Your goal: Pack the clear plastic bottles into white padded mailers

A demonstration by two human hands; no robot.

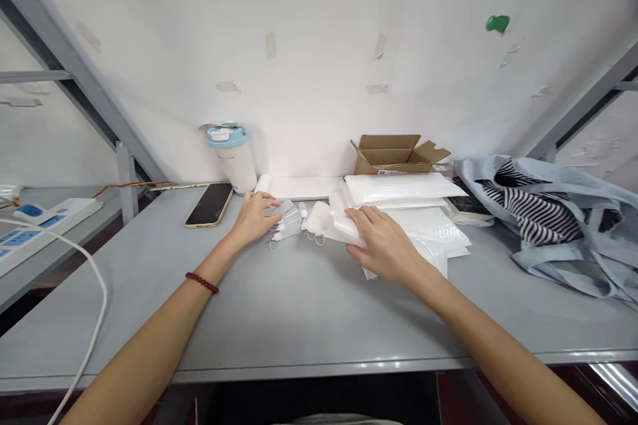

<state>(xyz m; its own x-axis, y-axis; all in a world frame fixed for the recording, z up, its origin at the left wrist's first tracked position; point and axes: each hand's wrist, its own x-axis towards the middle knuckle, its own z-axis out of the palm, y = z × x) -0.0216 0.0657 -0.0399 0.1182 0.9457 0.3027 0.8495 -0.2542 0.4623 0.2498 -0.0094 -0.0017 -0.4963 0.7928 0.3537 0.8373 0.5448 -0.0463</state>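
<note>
My left hand is closed at the left end of a small heap of clear plastic pieces with white tips and thin loops. Its thumb and forefinger pinch the edge of the heap; their exact kind is too small to make out. My right hand is wrapped round a clear plastic bag, whose mouth points left toward the heap. A whitish piece lies at the bag's mouth, between the two hands. Under and behind my right hand rest white padded mailers in a stack.
A phone and a cup with a blue lid stand at the left. An open cardboard box is against the wall. A blue cloth bag lies at the right. A white cable crosses the table's left side by a power strip.
</note>
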